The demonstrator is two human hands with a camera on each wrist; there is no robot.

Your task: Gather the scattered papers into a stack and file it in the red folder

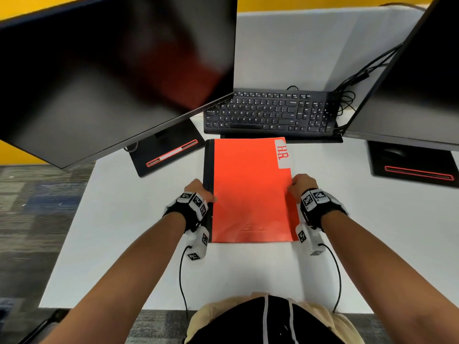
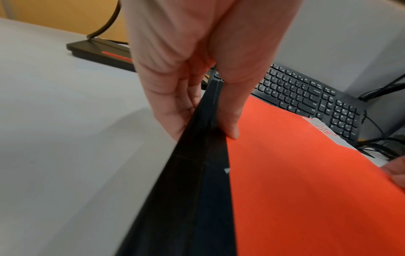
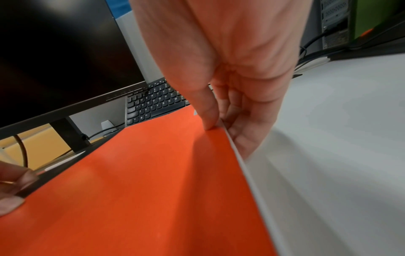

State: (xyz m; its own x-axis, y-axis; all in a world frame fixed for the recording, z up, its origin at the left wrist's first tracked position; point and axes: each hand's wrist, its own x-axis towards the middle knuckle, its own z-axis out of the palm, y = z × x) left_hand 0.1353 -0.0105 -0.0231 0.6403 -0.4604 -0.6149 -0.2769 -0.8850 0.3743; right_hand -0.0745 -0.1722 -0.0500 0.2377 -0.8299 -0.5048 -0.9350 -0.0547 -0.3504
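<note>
The red folder (image 1: 250,192) with a black spine and a white "H.R." tab (image 1: 282,155) is closed, in the middle of the white desk (image 1: 124,244). My left hand (image 1: 198,192) pinches the black spine (image 2: 208,138), thumb on top and fingers beneath. My right hand (image 1: 301,186) pinches the folder's right edge (image 3: 228,136), thumb on the red cover (image 3: 153,181) and fingers under it. A thin white edge of paper (image 3: 252,181) shows along that side. No loose papers are visible on the desk.
A black keyboard (image 1: 270,112) lies just beyond the folder. Two dark monitors (image 1: 111,70) (image 1: 427,70) overhang left and right, on black bases (image 1: 169,150) (image 1: 414,162). Cables (image 1: 352,90) trail at the back right. The desk's front edge is near my body.
</note>
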